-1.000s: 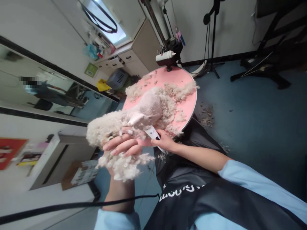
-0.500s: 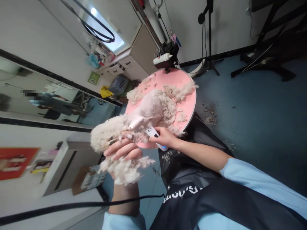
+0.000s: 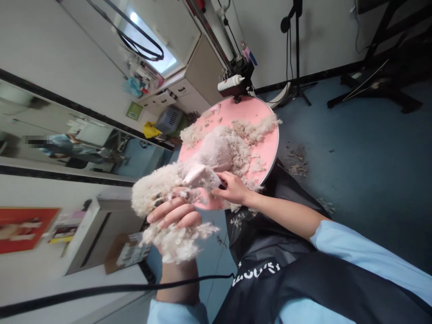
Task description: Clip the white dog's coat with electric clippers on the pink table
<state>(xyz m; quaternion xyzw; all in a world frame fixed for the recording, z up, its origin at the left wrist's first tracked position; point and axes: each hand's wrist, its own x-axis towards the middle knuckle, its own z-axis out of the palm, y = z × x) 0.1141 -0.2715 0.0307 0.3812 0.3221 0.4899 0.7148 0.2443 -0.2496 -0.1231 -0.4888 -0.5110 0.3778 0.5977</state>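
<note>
A white, curly-coated dog (image 3: 158,182) is on a round pink grooming table (image 3: 259,108), its body shaved short and its head still fluffy. My left hand (image 3: 175,211) is closed around what looks like its foreleg, close below the head. Long fluffy fur (image 3: 182,240) hangs out beneath my fingers. In my right hand (image 3: 232,189) is a white hair clipper (image 3: 216,181), gripped from the side. Its front end lies against the shaved skin near the shoulder; my fingers and the dog's fur hide parts of it.
Clumps of cut fur (image 3: 259,128) lie around the dog, with more on the blue floor (image 3: 297,159). A white squeeze bottle (image 3: 231,83) rests by the table's post. A black strap (image 3: 118,292) crosses low in front. A mirror (image 3: 84,139) runs along the left wall.
The clipper has moved up and inward against the dog's shoulder, so less of its body shows. My left hand keeps its hold. The view has shifted slightly.
</note>
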